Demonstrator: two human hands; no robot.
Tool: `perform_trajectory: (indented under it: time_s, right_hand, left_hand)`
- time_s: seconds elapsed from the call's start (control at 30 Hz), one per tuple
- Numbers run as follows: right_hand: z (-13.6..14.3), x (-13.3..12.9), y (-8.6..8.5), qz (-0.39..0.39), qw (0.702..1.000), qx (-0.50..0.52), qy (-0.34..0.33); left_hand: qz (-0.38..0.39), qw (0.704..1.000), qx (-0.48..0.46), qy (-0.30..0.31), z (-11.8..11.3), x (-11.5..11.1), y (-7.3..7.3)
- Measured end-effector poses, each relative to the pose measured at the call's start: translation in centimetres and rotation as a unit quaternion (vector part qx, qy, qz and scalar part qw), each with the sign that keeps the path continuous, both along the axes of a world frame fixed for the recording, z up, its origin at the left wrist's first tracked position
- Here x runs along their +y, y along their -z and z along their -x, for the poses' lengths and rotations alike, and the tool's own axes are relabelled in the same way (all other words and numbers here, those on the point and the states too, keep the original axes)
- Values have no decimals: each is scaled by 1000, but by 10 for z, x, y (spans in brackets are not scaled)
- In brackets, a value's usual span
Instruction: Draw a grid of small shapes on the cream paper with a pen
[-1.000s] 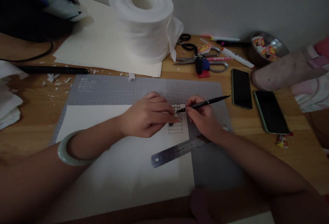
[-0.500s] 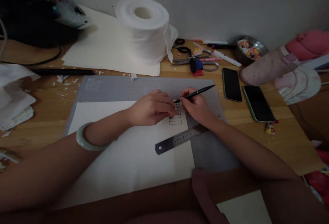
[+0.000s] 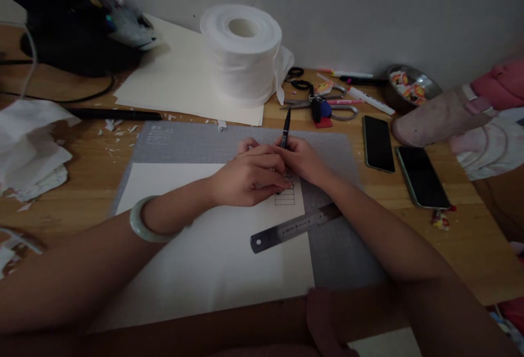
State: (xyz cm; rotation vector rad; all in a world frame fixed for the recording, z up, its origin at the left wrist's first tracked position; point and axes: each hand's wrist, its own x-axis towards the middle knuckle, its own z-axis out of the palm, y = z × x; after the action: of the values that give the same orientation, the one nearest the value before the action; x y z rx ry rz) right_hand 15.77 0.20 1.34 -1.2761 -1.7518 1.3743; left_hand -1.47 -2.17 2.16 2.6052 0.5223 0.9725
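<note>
My right hand (image 3: 306, 159) is closed on a black pen (image 3: 285, 128), whose visible end points up and away from me. My left hand (image 3: 249, 177) touches the right one, its fingers curled and closed. A small dark bit shows under its fingertips, too little to name. Both hands rest over the upper right part of a large white paper sheet (image 3: 196, 269). Beneath the fingers is a small drawing of stacked black lines (image 3: 285, 198), partly covered. A metal ruler (image 3: 295, 227) lies slanted across the sheet's right edge, below the hands.
Under the sheet is a grey cutting mat (image 3: 188, 141). Behind stand a tissue roll (image 3: 241, 67), scissors (image 3: 301, 103), markers (image 3: 370, 100) and a metal bowl (image 3: 429, 81). Two phones (image 3: 379, 144) and a pink-topped bottle (image 3: 434, 117) are at right. Crumpled paper (image 3: 33, 138) lies left.
My right hand has moved left against my left hand, and the pen has swung from slanting right to nearly upright. The whole view has shifted slightly. The ruler stays on the sheet.
</note>
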Motion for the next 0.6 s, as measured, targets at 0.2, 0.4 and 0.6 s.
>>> perform_trajectory:
  time_s: [0.2,0.4,0.6]
  right_hand:
    - [-4,-6,-3,-21,996,-53,-64]
    - [-4,-7,1,-45,997,-42,-48]
    - [-3,-7,2,-52,997,-49,-34]
  left_hand:
    - [6,999,43,10,3,3,-4]
    - [20,999,39,12,4,4,-1]
    - [11,1000,13,11,2,4,3]
